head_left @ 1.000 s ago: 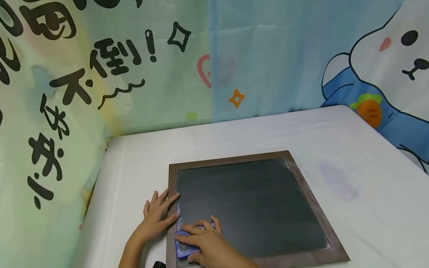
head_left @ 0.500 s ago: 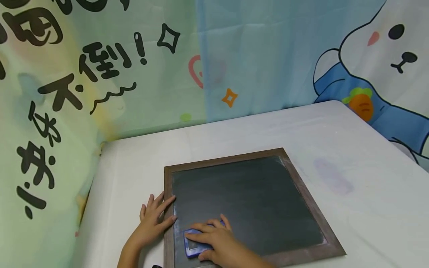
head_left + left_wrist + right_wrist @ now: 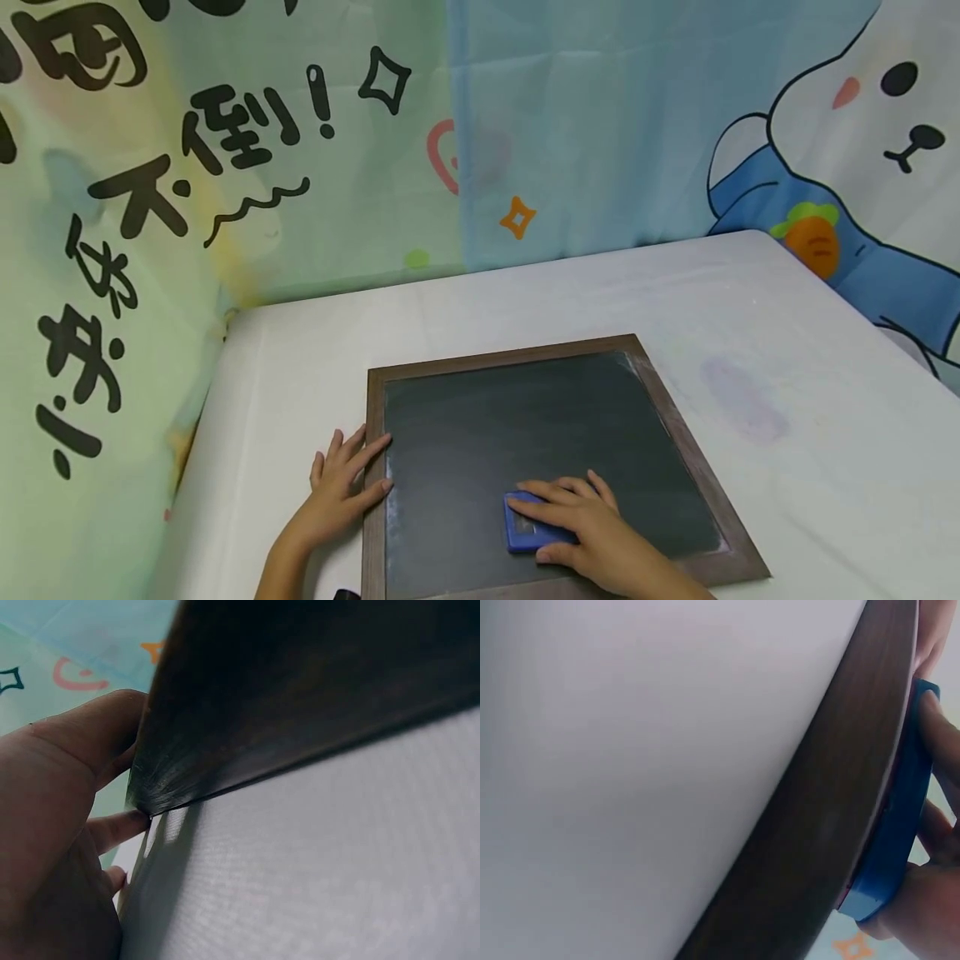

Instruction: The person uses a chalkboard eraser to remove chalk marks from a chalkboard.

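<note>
A framed chalkboard [image 3: 457,450] lies on the white table, its dark surface mostly bare. My right hand [image 3: 600,529] grips a blue eraser [image 3: 517,533] and holds it flat against the board, right of the middle of its lower part. In the right wrist view, the eraser [image 3: 900,810] stands just past the brown frame [image 3: 832,787], with fingers around its ends. My left hand [image 3: 337,496], fingers spread, rests on the frame's left side. From the left wrist, the hand [image 3: 60,787] meets the board's edge [image 3: 169,769].
A small black object [image 3: 347,594] shows at the bottom edge, left of the board. The white table [image 3: 300,367] reaches back to a printed cloth [image 3: 585,150] with lettering and a cartoon animal. Pale chalk smears line the board's left inner edge.
My right hand has slid the eraser rightward from the board's lower left corner past its middle. The left hand has stayed on the frame. The head view has shifted slightly.
</note>
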### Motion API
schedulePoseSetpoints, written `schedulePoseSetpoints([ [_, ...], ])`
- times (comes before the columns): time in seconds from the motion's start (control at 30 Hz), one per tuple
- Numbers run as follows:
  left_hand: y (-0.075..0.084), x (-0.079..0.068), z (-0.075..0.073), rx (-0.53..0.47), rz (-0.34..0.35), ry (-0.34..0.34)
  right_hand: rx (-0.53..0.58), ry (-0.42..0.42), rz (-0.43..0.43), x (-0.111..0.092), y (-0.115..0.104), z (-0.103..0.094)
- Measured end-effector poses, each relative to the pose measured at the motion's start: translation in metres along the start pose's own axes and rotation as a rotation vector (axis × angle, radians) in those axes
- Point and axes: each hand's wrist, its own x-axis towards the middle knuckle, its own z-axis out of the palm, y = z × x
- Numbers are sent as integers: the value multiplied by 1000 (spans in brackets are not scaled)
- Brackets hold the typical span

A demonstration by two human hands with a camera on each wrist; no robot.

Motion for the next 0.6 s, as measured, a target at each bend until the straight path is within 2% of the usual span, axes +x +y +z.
schedulePoseSetpoints([
  [0.23,0,1,0,-2,-10,-9,-85,112,-79,-30,42,-15],
  [0.37,0,2,0,-10,-4,-10,-94,169,-110,-46,63,-24],
  [0.6,0,1,1,-12,-3,-11,-252,209,-164,-65,84,-37],
])
